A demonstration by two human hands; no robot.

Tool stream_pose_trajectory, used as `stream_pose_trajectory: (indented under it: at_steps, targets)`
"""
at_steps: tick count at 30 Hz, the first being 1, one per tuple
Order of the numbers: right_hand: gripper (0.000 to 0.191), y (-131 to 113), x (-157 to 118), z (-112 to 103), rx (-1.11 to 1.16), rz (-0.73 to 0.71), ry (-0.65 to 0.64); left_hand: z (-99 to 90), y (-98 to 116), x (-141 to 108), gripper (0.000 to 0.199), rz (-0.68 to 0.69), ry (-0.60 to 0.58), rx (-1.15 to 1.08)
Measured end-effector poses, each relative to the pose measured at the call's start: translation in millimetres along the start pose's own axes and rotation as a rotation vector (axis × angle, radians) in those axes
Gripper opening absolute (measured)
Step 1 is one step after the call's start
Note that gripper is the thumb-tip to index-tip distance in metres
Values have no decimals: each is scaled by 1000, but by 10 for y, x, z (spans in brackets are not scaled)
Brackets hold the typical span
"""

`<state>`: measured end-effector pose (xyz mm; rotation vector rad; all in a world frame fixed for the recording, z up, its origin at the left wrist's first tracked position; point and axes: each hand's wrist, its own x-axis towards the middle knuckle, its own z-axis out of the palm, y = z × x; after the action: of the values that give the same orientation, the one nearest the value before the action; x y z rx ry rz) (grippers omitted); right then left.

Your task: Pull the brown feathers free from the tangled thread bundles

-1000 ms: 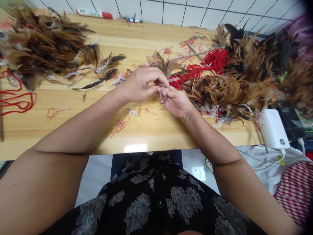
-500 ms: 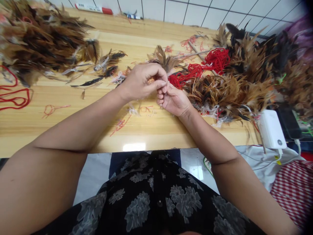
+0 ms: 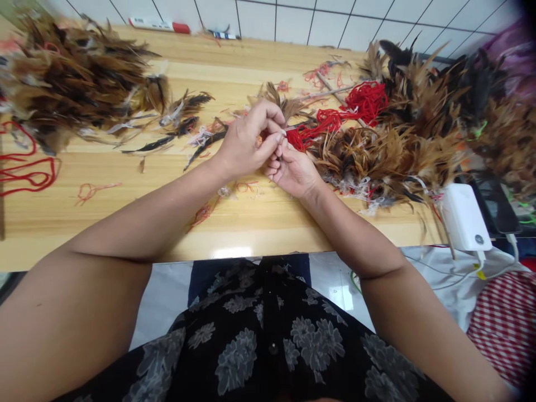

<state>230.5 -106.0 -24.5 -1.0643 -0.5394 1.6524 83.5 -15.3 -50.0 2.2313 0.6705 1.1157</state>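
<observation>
Over the middle of the table, the fingertips of my left hand point(image 3: 251, 137) and my right hand point(image 3: 295, 170) meet in a pinch. Whatever they pinch is too small to make out. Just behind the fingers lie brown feathers point(image 3: 278, 97) and a tangle of red cord point(image 3: 312, 129). A larger heap of red cord point(image 3: 366, 103) sits further right. Close beside my right hand is a long bundle of brown feathers point(image 3: 372, 153) with white ties along its near edge. Dark loose feathers point(image 3: 207, 146) lie to the left of my left hand.
A big pile of brown feathers point(image 3: 79, 78) covers the left back. Red cord loops point(image 3: 31, 173) lie at the left edge. A red-and-white marker point(image 3: 159, 25) rests by the tiled wall. At right stand a white power bank point(image 3: 465, 218) with a cable and more feathers point(image 3: 427, 95). Thin sticks point(image 3: 333, 89) lie behind.
Both hands stay together in nearly the same place, fingertips still pinched. The view has shifted slightly, and a dark feather left of my left hand shows more fully.
</observation>
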Motion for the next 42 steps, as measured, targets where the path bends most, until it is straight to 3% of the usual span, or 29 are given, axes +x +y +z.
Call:
stream_pose_trajectory:
  at_steps: [4,12,29,35,42]
  targets:
    - [52,-72,-92,82,142,87,39,-47,108,30,3,-84,-5,-54]
    - [58,-152,-190,155,276,175,71,-65,203,56,17,-342,-34,-336]
    - [51,-117,-134,116,225,151,42,-39,323,61,38,-434,-13,-584]
    - [51,-124,-109,112,295,170,71,-97,360,73,27,-539,-44,-601]
    - [51,-162,-136,143,308,198,101,-109,373,87,46,-521,-59,-623]
